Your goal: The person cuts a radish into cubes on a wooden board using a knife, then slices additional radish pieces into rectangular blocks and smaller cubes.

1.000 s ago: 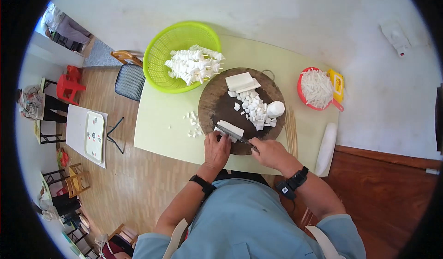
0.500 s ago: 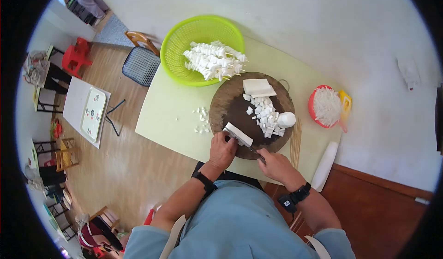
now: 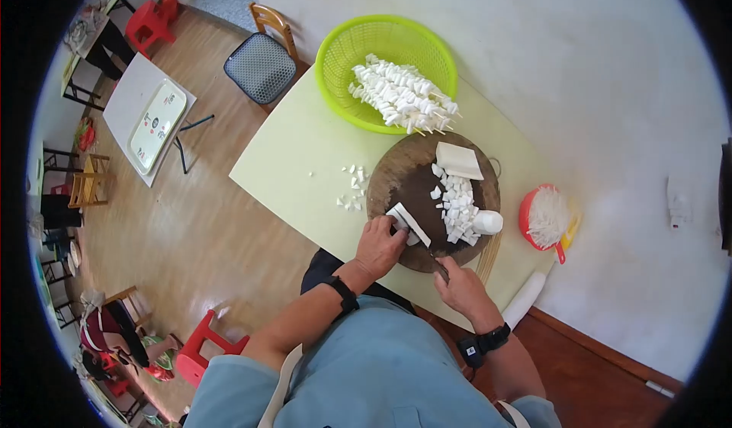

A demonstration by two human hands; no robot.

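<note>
A round wooden chopping board (image 3: 385, 170) lies on the pale table. Near its front left edge my left hand (image 3: 381, 246) has its fingers curled against a white food piece (image 3: 410, 225), pressing it on the board. My right hand (image 3: 465, 291) is closed around the dark handle of a knife (image 3: 436, 260), whose blade runs along the white piece and is mostly hidden. Farther right on the board are many small white cubes (image 3: 457, 207), a thick white slab (image 3: 459, 160) and a rounded white chunk (image 3: 488, 222).
Behind the board a green basket (image 3: 335, 85) holds skewered white pieces (image 3: 400, 92). White scraps (image 3: 354, 188) lie left. At right are bare skewers (image 3: 488, 256), a red bowl (image 3: 524, 213) of white shreds and a long white roll (image 3: 526, 300). A chair (image 3: 261, 68) stands beyond the table.
The view has swung, so the table and board appear farther right. Both hands stay at the board's front edge, and the knife has shifted slightly against the white piece.
</note>
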